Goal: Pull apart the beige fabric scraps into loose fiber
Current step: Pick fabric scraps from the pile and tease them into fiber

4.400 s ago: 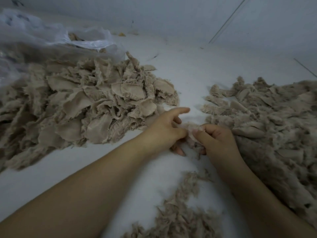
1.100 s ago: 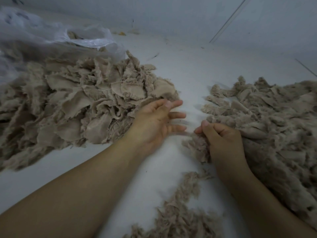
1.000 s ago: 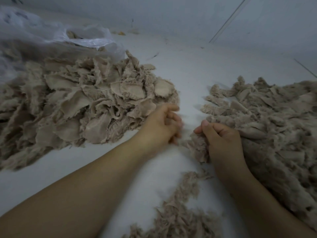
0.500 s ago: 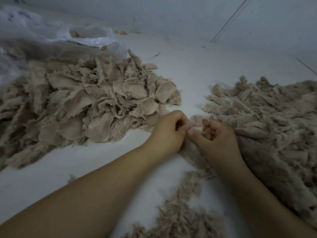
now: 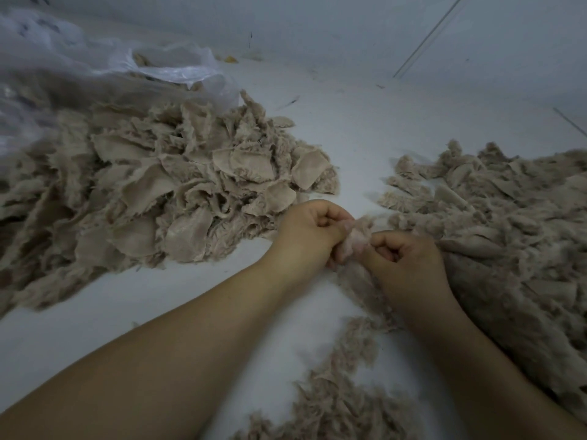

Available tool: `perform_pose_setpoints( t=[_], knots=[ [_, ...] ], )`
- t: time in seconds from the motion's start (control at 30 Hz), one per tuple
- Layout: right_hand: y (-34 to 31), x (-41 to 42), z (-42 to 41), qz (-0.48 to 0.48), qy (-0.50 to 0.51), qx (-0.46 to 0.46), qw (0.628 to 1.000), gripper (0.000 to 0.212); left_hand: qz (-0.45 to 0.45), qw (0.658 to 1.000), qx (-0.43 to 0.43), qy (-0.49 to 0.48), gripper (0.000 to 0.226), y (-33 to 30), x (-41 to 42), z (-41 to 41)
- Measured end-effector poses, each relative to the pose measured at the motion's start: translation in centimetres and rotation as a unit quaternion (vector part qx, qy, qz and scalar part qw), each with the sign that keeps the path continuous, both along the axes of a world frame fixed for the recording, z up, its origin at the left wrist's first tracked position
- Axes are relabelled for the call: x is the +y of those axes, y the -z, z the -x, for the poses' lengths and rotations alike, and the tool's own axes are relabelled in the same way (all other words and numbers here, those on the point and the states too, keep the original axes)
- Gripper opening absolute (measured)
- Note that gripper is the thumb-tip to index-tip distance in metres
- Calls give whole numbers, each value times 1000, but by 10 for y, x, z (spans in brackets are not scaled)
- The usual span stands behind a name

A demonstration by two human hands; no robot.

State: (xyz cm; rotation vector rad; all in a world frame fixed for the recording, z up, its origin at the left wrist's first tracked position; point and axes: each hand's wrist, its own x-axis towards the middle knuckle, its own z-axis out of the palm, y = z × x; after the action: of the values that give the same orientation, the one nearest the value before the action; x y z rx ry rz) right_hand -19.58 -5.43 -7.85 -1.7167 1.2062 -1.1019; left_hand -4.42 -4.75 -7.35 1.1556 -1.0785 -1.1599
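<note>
White flooring [image 5: 365, 134] fills the head view; a heap of scraps [image 5: 165, 192] sits left of centre, loosened fiber [image 5: 514, 236] at right. At centre, the left hand [image 5: 309, 231] and right hand [image 5: 408, 265] pinch one beige scrap [image 5: 355, 238] between curled fingers, placed to tear it.

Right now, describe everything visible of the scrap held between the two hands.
The scrap is a small, pale beige tuft, fuzzy and frayed like torn pile fabric. It hangs just above the white surface, bunched upright. The left hand pinches its left side, and the right hand pinches its right side.
</note>
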Motion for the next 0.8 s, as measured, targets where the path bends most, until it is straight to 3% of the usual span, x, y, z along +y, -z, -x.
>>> perform_pose_setpoints(
  t=[0.13, 0.37, 0.5, 0.57, 0.67, 0.8],
  knots=[
    [0, 0, 1, -14, 10, -40, 999, 41, 13, 999, 48, -2, 14, 0, 0, -7],
    [1, -1, 1, -22, 19, -67, 997, 24, -3, 1000, 17, 20, 19, -1, 2, -2],
    [1, 1, 1, 4, -28, -40, 999, 36, -25, 998, -36, 37, 29, -5, -1, 0],
    [1, 1, 2, 5, -35, -30, 999, 31, -7, 999, -53, 9, 16, -2, -2, 3],
    [0, 1, 2, -13, -14, -45, 999, 24, -2, 998, -4, -59, 23, 3, -5, 0],
    [-1, 1, 3, -65, 44, -110, 991, 34, -3, 992, 58, -115, 22, 1, -5, -12]
  ],
)
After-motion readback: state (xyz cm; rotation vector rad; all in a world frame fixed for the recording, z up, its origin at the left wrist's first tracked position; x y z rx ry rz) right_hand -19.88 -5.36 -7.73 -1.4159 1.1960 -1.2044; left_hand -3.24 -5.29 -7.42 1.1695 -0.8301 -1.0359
